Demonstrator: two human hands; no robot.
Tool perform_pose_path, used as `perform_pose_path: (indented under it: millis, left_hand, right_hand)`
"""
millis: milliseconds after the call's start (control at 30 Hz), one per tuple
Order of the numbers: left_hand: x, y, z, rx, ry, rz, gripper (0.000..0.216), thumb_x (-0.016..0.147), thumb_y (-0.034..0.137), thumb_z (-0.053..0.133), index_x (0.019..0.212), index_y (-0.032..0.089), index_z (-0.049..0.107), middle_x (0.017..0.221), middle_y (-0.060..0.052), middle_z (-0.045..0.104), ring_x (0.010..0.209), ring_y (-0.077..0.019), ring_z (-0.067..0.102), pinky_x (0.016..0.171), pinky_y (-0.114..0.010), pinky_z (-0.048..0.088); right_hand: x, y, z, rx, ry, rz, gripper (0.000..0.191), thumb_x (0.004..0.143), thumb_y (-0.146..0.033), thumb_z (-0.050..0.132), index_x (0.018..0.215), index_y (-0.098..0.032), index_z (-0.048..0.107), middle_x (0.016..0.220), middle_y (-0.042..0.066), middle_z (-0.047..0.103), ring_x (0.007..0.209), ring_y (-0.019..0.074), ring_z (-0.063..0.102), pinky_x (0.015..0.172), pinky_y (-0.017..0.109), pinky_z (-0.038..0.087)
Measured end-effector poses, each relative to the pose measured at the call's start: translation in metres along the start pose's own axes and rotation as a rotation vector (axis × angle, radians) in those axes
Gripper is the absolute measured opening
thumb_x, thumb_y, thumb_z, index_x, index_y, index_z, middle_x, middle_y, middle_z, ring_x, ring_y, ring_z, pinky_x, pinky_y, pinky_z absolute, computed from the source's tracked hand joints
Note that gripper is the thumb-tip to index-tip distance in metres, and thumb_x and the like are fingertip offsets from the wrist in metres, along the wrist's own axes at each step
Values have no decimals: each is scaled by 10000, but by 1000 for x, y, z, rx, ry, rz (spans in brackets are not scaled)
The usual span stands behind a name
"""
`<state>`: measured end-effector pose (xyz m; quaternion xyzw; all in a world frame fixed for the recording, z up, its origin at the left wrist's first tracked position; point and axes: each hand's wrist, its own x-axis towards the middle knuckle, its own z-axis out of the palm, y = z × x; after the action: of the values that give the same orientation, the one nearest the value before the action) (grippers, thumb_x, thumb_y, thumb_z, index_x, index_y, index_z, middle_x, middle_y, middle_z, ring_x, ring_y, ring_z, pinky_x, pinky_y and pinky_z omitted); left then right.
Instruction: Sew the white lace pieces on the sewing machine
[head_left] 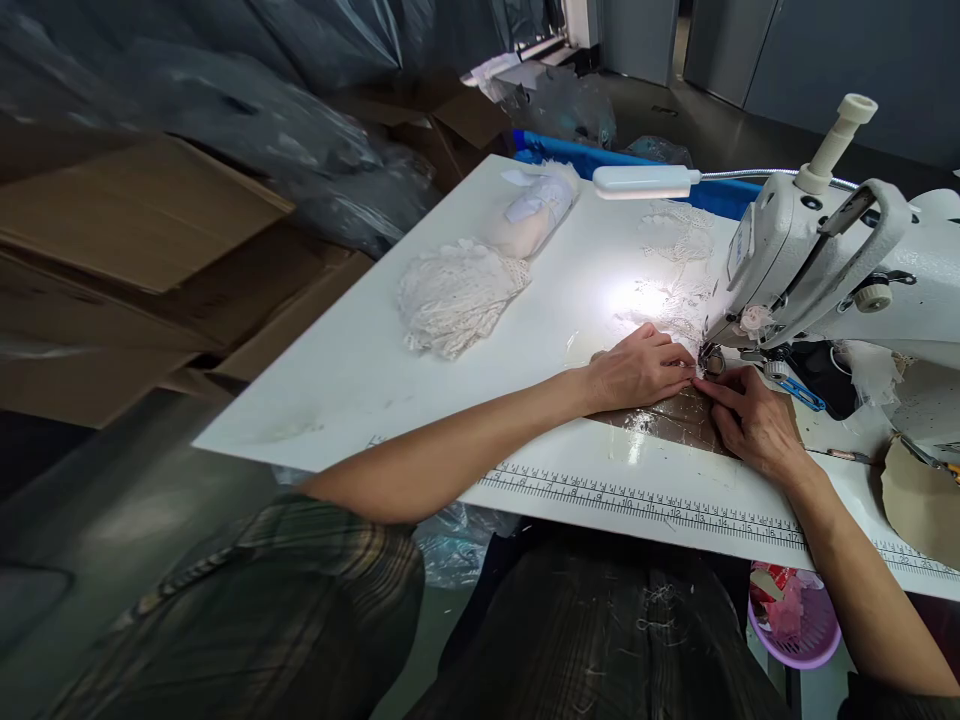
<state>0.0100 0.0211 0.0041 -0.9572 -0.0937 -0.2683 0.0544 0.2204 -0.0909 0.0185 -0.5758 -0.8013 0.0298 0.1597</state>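
My left hand (643,372) lies beside the presser foot of a white sewing machine (765,250), its fingers bent and pressed together on white lace (667,300). From the other side comes my right hand (756,422), thumb and forefinger pinched at the lace's near edge. The two hands' fingertips almost touch just in front of the needle. Only a small bit of lace shows between them; the fingers hide the rest. Beyond the left hand, the lace spreads up the table under a bright lamp (645,182). A brown shiny plate (679,418) lies beneath both hands.
A stack of lace pieces (457,295) and a wrapped white bundle (532,210) rest on the white table (360,370). Blue thread snips (802,393) lie right of the needle. Cardboard boxes (135,210) stand left. A purple basket (806,640) sits below the table edge.
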Motion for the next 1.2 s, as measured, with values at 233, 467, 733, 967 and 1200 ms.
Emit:
perform_pose_path:
  millis: [233, 467, 733, 967, 1200]
  left_hand:
    - [1, 1, -1, -10, -47, -20, 250, 1032, 242, 466, 957, 203, 702, 1079, -33, 738, 826, -140, 619, 761, -324, 385]
    - [4, 2, -6, 49, -57, 19, 257, 1019, 213, 481, 909, 198, 712, 1042, -26, 749, 796, -143, 606, 750, -323, 365]
    - [7, 1, -4, 154, -31, 67, 341, 1038, 214, 433, 853, 187, 718, 1005, -21, 756, 756, -149, 605, 738, -340, 350]
    - [5, 5, -13, 84, -118, 11, 290, 1016, 268, 458, 956, 203, 734, 1082, -35, 743, 820, -169, 622, 821, -380, 360]
    - [6, 5, -16, 54, -149, -6, 300, 1003, 271, 440, 970, 191, 727, 1115, -43, 721, 848, -182, 618, 902, -415, 354]
  right_hand:
    - [1, -5, -3, 4, -23, 25, 415, 921, -230, 449, 1252, -282, 694, 1122, 99, 637, 899, 206, 618, 701, 333, 535]
    - [1, -7, -2, -3, 3, 34, 399, 925, -235, 453, 1235, -260, 702, 1112, 108, 631, 909, 208, 617, 726, 335, 548]
    - [2, -8, -4, -77, -16, 12, 411, 920, -218, 462, 1263, -267, 684, 1093, 104, 613, 884, 202, 608, 653, 299, 526]
    - [3, -14, -5, -124, -56, 44, 426, 921, -202, 447, 1285, -270, 658, 1096, 108, 590, 857, 209, 595, 641, 309, 517]
    - [6, -24, -5, -182, -80, 80, 430, 914, -191, 433, 1297, -209, 627, 1070, 131, 586, 818, 207, 570, 642, 308, 488]
